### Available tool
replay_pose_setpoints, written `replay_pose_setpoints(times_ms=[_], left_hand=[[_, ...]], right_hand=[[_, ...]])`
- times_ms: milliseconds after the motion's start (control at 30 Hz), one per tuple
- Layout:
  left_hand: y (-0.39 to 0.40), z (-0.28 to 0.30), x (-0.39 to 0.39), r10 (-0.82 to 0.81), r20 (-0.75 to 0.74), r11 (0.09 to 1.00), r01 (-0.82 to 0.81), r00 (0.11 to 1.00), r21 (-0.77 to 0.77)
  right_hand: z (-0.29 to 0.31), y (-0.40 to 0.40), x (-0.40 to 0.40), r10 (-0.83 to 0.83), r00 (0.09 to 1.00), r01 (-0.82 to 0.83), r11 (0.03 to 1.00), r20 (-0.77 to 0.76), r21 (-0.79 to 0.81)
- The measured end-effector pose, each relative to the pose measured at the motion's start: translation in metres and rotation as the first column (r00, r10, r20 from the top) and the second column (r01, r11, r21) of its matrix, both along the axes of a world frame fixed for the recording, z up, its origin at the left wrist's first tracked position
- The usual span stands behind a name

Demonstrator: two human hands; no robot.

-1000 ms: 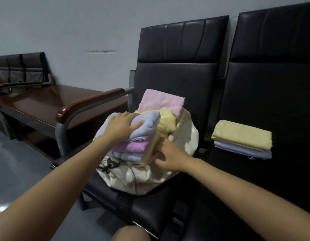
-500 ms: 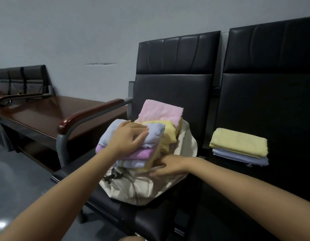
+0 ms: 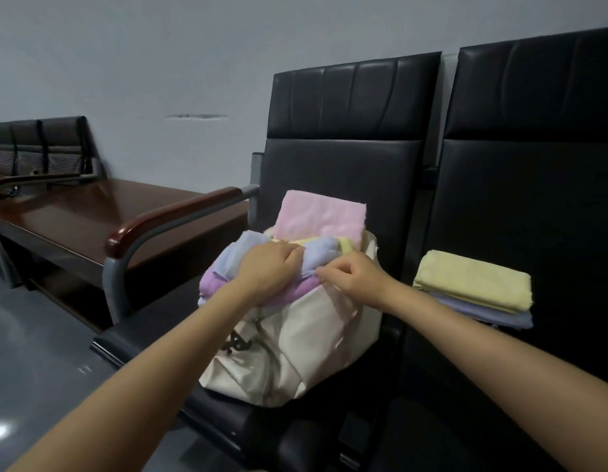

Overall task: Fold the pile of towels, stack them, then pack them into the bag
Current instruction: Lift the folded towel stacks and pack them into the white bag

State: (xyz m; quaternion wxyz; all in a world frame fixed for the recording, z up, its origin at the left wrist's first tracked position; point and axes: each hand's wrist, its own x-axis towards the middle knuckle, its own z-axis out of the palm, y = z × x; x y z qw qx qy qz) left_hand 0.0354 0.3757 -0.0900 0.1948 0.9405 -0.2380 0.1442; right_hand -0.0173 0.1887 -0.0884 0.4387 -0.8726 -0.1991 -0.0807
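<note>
A cream canvas bag (image 3: 296,352) stands on the left black seat with folded towels poking out of its mouth. A pink towel (image 3: 321,218) stands upright at the back, with yellow, light blue (image 3: 321,255) and purple (image 3: 214,284) ones in front. My left hand (image 3: 267,270) presses on top of the light blue and purple towels, fingers curled over them. My right hand (image 3: 355,281) pinches the bag's near rim beside the towels. Two folded towels, yellow (image 3: 476,277) over light blue (image 3: 479,311), lie stacked on the right seat.
The left seat has a wooden-topped armrest (image 3: 170,219) just left of the bag. A dark wooden table (image 3: 91,212) stands further left, with more seats behind it. Black seat backs rise behind both seats. Grey floor lies at lower left.
My right hand came up from under the towel stack and now pinches the bag's rim. The towels sit lower in the bag. My left hand stays on top.
</note>
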Motion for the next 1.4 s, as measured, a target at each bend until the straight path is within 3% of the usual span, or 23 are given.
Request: replay_pose_setpoints(times_ms=[100, 167, 233, 300, 367, 433, 467, 533, 567, 633, 700, 800, 833, 900, 1000, 1133, 1267, 1400], left_hand=[[0.023, -0.01, -0.007, -0.073, -0.038, 0.991, 0.068, 0.997, -0.112], [0.028, -0.012, -0.011, -0.108, 0.018, 0.959, 0.109, 0.994, -0.262], [0.026, -0.012, -0.015, -0.132, 0.062, 0.87, 0.146, 0.989, -0.472], [0.021, -0.01, -0.018, -0.088, 0.075, 0.748, 0.116, 0.993, -0.654], [0.02, -0.003, -0.019, -0.047, 0.045, 0.559, 0.064, 0.998, -0.827], [0.032, 0.012, -0.021, 0.027, 0.055, 0.362, 0.041, 0.998, -0.931], [0.045, 0.018, -0.021, 0.111, 0.087, 0.328, 0.046, 0.99, -0.943], [0.079, 0.021, -0.015, 0.295, 0.081, 0.38, -0.039, 0.952, -0.924], [0.096, 0.017, -0.011, 0.335, -0.02, 0.399, -0.161, 0.942, -0.903], [0.119, -0.003, -0.01, 0.24, -0.382, 0.411, -0.45, 0.892, -0.793], [0.129, -0.031, -0.014, 0.024, -0.621, 0.466, -0.558, 0.784, -0.687], [0.129, -0.057, -0.023, -0.209, -0.582, 0.457, -0.448, 0.786, -0.769], [0.13, -0.061, -0.022, -0.237, -0.553, 0.444, -0.417, 0.799, -0.793], [0.132, -0.066, -0.02, -0.264, -0.527, 0.435, -0.388, 0.808, -0.812], [0.133, -0.071, -0.021, -0.244, -0.529, 0.501, -0.362, 0.812, -0.786], [0.13, -0.072, -0.022, -0.078, -0.496, 0.619, -0.348, 0.865, -0.704], [0.123, -0.072, -0.017, 0.006, -0.519, 0.633, -0.405, 0.854, -0.659], [0.117, -0.07, -0.011, 0.016, -0.6, 0.542, -0.511, 0.8, -0.667]], right_hand=[[-0.01, 0.011, 0.015, -0.354, 0.934, 0.335, 0.911, 0.041, 0.24], [-0.005, 0.026, 0.019, -0.548, 0.816, 0.513, 0.833, 0.183, 0.208], [0.01, 0.044, 0.016, -0.504, 0.816, 0.455, 0.862, 0.284, 0.221], [0.022, 0.06, 0.014, -0.308, 0.933, 0.275, 0.944, 0.184, 0.184], [0.022, 0.065, 0.016, -0.141, 0.987, 0.151, 0.98, 0.08, -0.127], [0.017, 0.061, 0.02, -0.096, 0.995, 0.103, 0.924, 0.037, -0.369], [0.018, 0.057, 0.021, -0.088, 0.996, 0.09, 0.897, 0.023, -0.434], [0.025, 0.056, 0.018, -0.058, 0.997, 0.072, 0.809, 0.042, -0.583], [0.031, 0.059, 0.016, -0.042, 0.996, 0.08, 0.748, 0.073, -0.659], [0.046, 0.075, 0.011, -0.043, 0.983, 0.165, 0.648, 0.18, -0.743], [0.053, 0.101, 0.01, -0.098, 0.958, 0.264, 0.671, 0.27, -0.692], [0.042, 0.135, 0.015, -0.008, 0.98, 0.12, 0.816, 0.197, -0.566], [0.031, 0.139, 0.017, 0.055, 0.984, 0.053, 0.817, 0.17, -0.574], [0.008, 0.135, 0.021, 0.131, 0.973, 0.036, 0.722, 0.188, -0.691], [-0.002, 0.111, 0.031, 0.112, 0.963, 0.075, 0.762, 0.245, -0.643], [-0.003, 0.102, 0.031, 0.127, 0.958, 0.059, 0.792, 0.258, -0.607], [-0.01, 0.098, 0.029, 0.112, 0.954, 0.074, 0.813, 0.279, -0.578], [-0.016, 0.086, 0.027, 0.076, 0.948, 0.11, 0.831, 0.308, -0.545]])
